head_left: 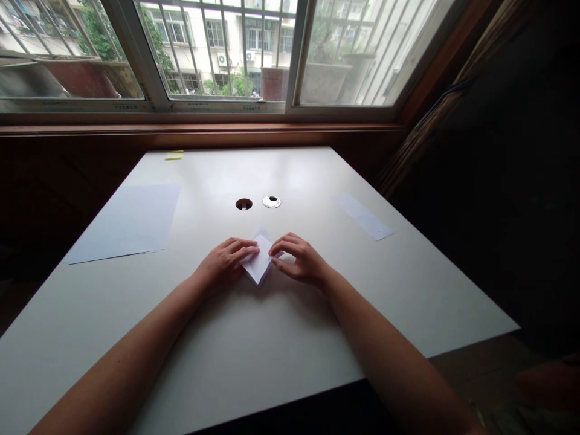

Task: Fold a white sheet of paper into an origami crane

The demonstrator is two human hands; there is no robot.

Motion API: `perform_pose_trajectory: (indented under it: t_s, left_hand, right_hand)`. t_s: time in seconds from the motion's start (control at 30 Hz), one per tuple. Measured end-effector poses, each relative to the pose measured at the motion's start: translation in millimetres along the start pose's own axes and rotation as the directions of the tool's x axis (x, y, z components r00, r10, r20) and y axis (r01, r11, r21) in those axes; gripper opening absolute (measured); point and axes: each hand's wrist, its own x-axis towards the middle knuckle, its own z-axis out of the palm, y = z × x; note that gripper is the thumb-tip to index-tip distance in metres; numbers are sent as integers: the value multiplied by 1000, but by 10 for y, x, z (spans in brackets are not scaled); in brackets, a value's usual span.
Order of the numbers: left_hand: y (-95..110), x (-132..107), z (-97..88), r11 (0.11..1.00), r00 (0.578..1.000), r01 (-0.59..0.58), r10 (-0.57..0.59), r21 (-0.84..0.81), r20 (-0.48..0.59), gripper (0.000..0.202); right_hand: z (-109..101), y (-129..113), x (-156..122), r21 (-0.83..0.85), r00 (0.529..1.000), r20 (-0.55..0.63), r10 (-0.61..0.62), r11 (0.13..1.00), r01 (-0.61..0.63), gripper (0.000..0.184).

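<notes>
A small folded sheet of white paper lies in the middle of the white table, diamond-shaped with one corner toward me. My left hand rests at its left side, fingertips pressed on the upper left edge. From the other side, my right hand pinches the paper's right corner between thumb and fingers. Part of the paper's side corners is hidden under the fingers. Its far tip shows beyond both hands.
Larger white sheets lie at the left. A narrow paper strip is on the right. Beyond my hands are a round hole in the tabletop and a round cap. Yellow sticky notes sit at the far edge, below a barred window.
</notes>
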Motion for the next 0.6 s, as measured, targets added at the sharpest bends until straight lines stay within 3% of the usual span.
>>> perform_pose_trajectory:
  t_s: [0.33,0.6]
  left_hand:
    - [-18,-8,33,997,1000,10,-10,73,-7,47]
    - [-6,-2,28,997,999,0,2,71,-33,49]
  right_hand:
    - [49,58,-21,-69,999,32,44,997,-42,50]
    - [108,120,1,-168,997,64,51,985,-40,40]
